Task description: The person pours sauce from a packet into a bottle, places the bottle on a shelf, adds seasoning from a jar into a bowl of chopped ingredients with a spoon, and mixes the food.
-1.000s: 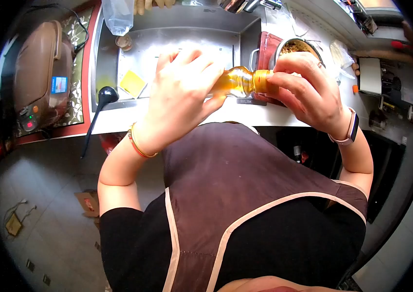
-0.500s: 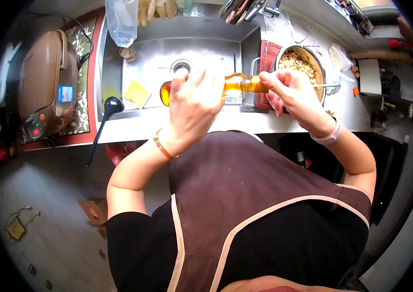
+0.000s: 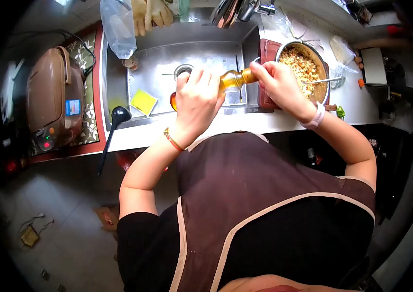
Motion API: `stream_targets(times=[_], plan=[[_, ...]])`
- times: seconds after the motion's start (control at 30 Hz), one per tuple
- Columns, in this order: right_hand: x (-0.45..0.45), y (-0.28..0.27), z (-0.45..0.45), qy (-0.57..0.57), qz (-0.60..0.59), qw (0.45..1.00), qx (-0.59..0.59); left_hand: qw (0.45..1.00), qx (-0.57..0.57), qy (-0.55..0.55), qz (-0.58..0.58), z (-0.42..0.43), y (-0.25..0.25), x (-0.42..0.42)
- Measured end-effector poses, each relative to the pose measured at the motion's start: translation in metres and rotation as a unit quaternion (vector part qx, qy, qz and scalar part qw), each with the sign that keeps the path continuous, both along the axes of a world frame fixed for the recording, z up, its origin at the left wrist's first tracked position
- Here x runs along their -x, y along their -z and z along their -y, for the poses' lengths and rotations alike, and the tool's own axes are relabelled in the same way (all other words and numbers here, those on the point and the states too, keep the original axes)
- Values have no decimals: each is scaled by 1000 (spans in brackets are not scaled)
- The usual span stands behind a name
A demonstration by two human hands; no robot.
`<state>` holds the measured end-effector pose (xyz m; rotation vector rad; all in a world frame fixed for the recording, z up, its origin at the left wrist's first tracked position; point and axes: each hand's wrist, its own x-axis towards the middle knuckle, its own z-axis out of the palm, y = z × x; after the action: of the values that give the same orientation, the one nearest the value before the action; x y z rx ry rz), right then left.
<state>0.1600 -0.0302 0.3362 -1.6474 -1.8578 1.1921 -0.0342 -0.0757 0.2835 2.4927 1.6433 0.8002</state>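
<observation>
An amber glass bottle [image 3: 230, 81] lies nearly level above the front of the sink, its neck pointing right. Wrapped round its body, my left hand [image 3: 196, 100] hides most of it; the rounded base shows past the fingers on the left. My right hand [image 3: 284, 87] is closed on the yellowish cap end [image 3: 248, 76], thumb on top and fingers curled. Whether the cap is loose cannot be seen. Close beyond the right hand stands a pot of chopped food [image 3: 296, 63], with a metal utensil handle [image 3: 332, 79] over its rim.
In the sink [image 3: 167, 51] lies a yellow sponge [image 3: 143, 101]. A black ladle [image 3: 120, 115] rests over the counter's front edge. Left stands a brown appliance [image 3: 48, 92]. A plastic bag [image 3: 119, 29] and gloves [image 3: 153, 13] hang behind. The faucet [image 3: 247, 9] is at the back.
My right hand's fingers have curled in closer at the bottle's cap end, and the wrist has turned. My left hand keeps its hold. The whole view has shifted slightly.
</observation>
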Motion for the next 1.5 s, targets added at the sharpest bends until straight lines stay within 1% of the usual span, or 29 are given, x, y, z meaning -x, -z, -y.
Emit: stream_targets(times=[0.03,0.07,0.1,0.17,0.23,0.27,0.3,0.33,0.37,0.57,0.63,0.73,0.77,0.83,0.9,0.93,0.97,1.03,1.13,1.17,1.2,1.23,1.27,1.3,1.33,1.37,1.43,1.47,1.5], plan=[[-1,5,-6,48,-16,989,137,1000,3,2,-2,-1,3,-2],[-3,4,-7,78,-41,972,217,999,-25,-9,-31,-3,7,-3],[-3,5,-8,78,-43,972,219,997,-53,-20,-60,-4,9,-4],[-4,7,-12,23,-7,976,214,997,-33,-21,-71,-6,10,-1],[-12,13,-16,-20,22,978,205,1000,-14,-1,-26,-10,7,4],[-12,16,-12,-111,52,992,-33,999,-16,-2,-28,-12,7,6],[-13,16,-7,-194,79,940,-268,1000,0,2,0,-13,7,8],[-12,6,-5,-246,138,930,-237,999,16,6,28,-14,7,9],[-12,9,-5,-251,129,922,-264,1000,14,5,27,-15,7,9],[-1,15,-20,-170,37,978,-114,1000,11,-15,26,-23,19,4],[1,20,-32,-167,46,982,-72,999,19,-23,19,-27,26,5],[-21,64,-80,-205,-18,978,45,998,44,-48,21,-42,48,16],[-26,77,-102,-159,-45,985,46,995,61,-66,30,-50,52,25],[-26,74,-146,-43,-74,993,80,973,183,-99,104,-76,43,45],[-10,68,-190,3,-123,991,46,929,219,-98,282,-108,46,59],[8,59,-201,29,-173,984,-15,895,254,-63,361,-128,36,61],[16,79,-231,35,-248,963,-100,840,289,-8,459,-144,26,60],[44,87,-266,88,-292,944,-130,811,300,27,501,-172,1,54],[76,74,-279,242,-310,907,-150,791,295,79,530,-216,-3,46],[74,83,-290,218,-221,914,-261,785,298,90,535,-227,-3,43],[63,66,-289,129,-173,957,-196,784,292,111,537,-238,-2,39],[56,68,-298,62,-279,950,-129,779,289,113,545,-245,-4,33],[50,71,-305,48,-424,903,-35,779,300,114,538,-252,-3,29],[45,63,-298,31,-554,829,62,779,311,114,533,-259,-1,24],[46,47,-286,35,-655,747,114,770,318,124,539,-265,4,18],[42,31,-274,33,-677,715,173,767,321,125,542,-271,9,13],[41,60,-290,67,-637,758,120,711,366,159,579,-283,15,4],[35,68,-299,3,-618,777,121,703,359,157,593,-286,17,-1],[37,61,-301,-20,-591,799,111,701,361,157,595,-286,17,-6]])
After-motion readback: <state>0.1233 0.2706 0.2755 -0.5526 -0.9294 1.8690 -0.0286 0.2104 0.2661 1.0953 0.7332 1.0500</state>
